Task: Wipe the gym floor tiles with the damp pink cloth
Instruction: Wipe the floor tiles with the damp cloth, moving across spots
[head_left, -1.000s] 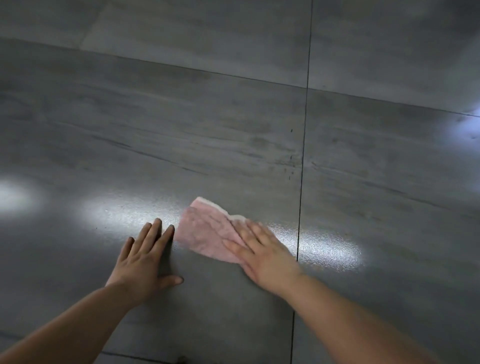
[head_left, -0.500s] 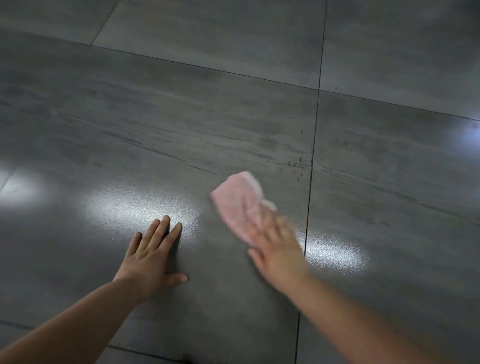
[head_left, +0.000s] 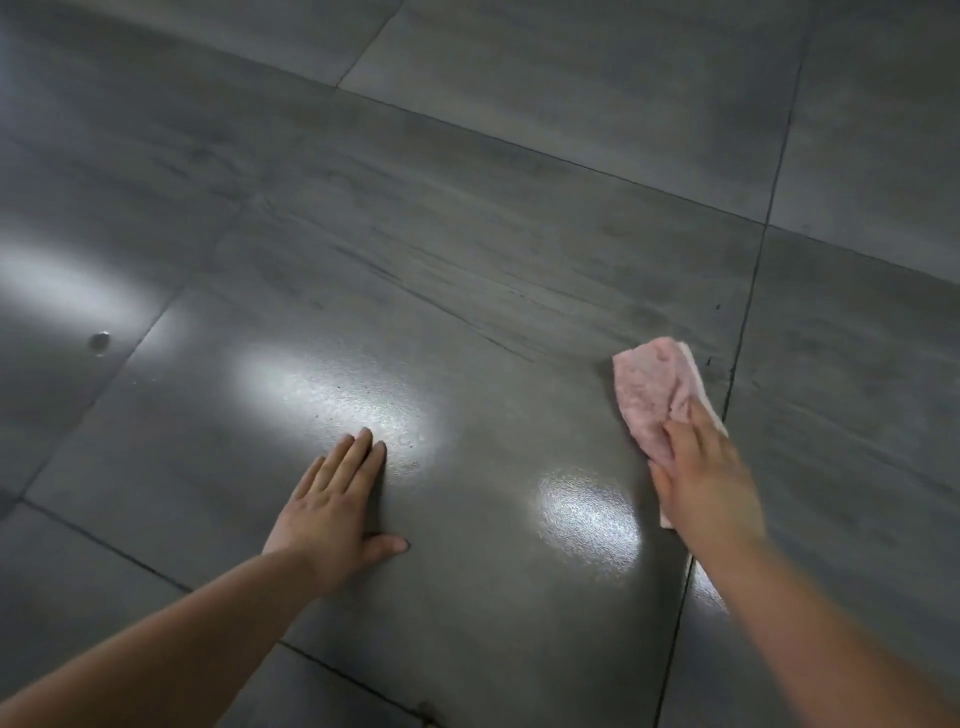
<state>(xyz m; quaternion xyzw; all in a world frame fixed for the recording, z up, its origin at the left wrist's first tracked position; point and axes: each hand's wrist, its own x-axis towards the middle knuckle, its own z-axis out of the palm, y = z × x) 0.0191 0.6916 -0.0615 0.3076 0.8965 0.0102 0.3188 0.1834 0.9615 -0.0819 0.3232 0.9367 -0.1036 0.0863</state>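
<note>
Change: since the earlier frame the pink cloth (head_left: 655, 395) has travelled rightward across the tile, away from the left hand, and now sits just beside the right-hand grout line (head_left: 733, 358).
Cloth: folded, lying flat on the grey floor tile (head_left: 467, 322), its near part under the right hand.
Right hand (head_left: 701, 483): palm down on the cloth, fingers (head_left: 685, 441) close together and flat, pressing it rather than gripping it.
Left hand (head_left: 337, 509): bare, braced flat on the same tile, fingers nearly together, thumb out, holding nothing.
Progress: judged mid-task; the near tile surface shines with a wet-looking sheen, while small dark specks (head_left: 716, 307) by the grout line and the farther tiles look unwiped.
Other: small round mark (head_left: 98, 341) on the left tile.
Writing: none legible.
</note>
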